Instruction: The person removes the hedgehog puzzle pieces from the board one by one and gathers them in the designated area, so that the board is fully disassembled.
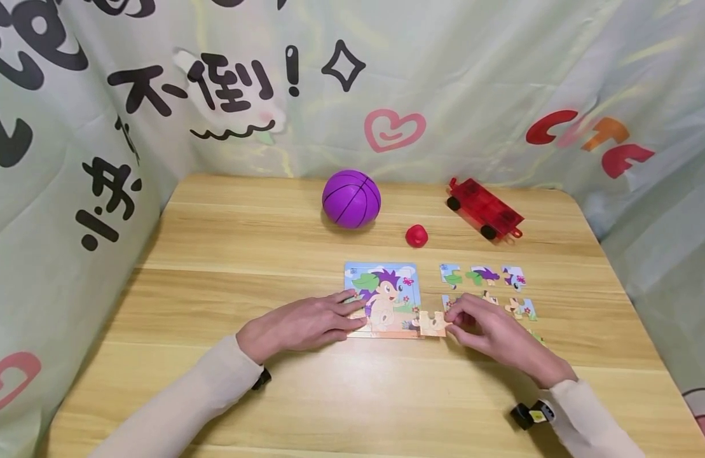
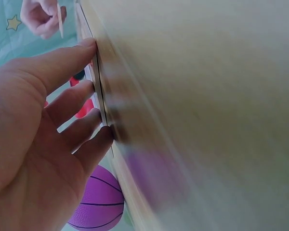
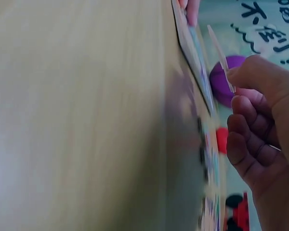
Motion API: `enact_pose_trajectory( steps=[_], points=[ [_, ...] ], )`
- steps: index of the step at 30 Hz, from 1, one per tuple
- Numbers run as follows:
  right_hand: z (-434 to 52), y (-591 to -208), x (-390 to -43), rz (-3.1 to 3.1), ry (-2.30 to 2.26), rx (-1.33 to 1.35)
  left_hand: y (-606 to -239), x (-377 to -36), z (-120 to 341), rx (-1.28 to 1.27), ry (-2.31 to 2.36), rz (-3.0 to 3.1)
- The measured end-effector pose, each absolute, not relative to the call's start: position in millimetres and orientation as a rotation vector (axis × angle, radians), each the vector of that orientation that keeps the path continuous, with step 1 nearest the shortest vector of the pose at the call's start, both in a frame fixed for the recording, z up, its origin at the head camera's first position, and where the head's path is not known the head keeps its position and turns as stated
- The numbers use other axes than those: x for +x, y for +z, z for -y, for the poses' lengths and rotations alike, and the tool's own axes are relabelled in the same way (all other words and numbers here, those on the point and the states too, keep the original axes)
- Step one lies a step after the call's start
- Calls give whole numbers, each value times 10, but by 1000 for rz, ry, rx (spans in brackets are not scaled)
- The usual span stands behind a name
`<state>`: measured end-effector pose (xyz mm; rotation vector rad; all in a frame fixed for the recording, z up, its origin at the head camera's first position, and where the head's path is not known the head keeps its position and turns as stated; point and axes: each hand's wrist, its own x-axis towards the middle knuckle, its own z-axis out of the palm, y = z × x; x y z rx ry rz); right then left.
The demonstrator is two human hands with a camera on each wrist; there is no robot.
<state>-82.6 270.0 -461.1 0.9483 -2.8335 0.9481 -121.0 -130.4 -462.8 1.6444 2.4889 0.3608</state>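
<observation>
A square puzzle board [image 1: 395, 299] with a purple-haired hedgehog picture lies flat on the table. My left hand [image 1: 314, 321] rests on its left side with fingers extended over the picture; in the left wrist view the left hand [image 2: 53, 110] has its fingertips at the board's edge. My right hand [image 1: 489, 331] pinches a beige puzzle piece [image 1: 431, 324] between thumb and index finger, over the board's lower right corner. The right wrist view shows the piece [image 3: 220, 55] edge-on, raised above the table, held by the right hand [image 3: 265, 110].
Several loose puzzle pieces [image 1: 484, 276] lie in rows to the board's right, some hidden behind my right hand. Behind stand a purple basketball [image 1: 351, 199], a small red object [image 1: 417, 236] and a red toy wagon [image 1: 485, 208]. A printed curtain [image 1: 472, 95] hangs around the wooden table [image 1: 243, 235].
</observation>
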Motion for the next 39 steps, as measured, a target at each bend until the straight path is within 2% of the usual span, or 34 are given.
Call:
enact_pose_trajectory(
  steps=[22,39],
  points=[
    [-3516,-4642,-592,2743,931,836,-4626,-1208,1315,1591,379,-2477],
    [-3708,-4703,-525,2920,795,678,-4616,-1200,1296,1585,398,-2468]
  ],
)
